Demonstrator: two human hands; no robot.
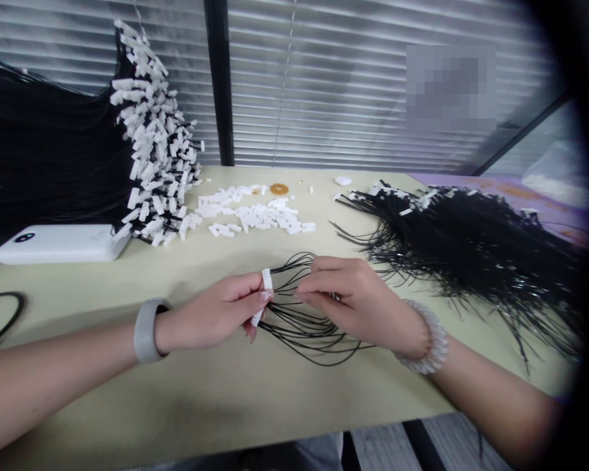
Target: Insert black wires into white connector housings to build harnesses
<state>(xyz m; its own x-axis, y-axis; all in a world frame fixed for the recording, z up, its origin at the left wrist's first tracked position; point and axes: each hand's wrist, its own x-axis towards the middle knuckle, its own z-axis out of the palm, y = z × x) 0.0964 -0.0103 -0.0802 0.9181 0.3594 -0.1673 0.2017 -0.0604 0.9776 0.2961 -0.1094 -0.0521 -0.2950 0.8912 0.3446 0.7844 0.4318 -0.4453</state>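
My left hand [216, 314] pinches a small white connector [264, 296] between thumb and fingers, just above the pale green table [226, 392]. Several thin black wires [304, 327] fan out from the connector toward the right. My right hand [348, 294] is closed on those wires, fingertips close to the connector. A grey band sits on my left wrist and a clear bead bracelet on my right wrist.
Loose white connectors [255, 216] lie scattered at the table's middle back. A hanging bundle of black wires with white connectors [152, 131] fills the back left. A loose heap of black wires [471, 242] lies right. A white power bank [59, 243] rests left, a black cable loop [0, 320] beside it.
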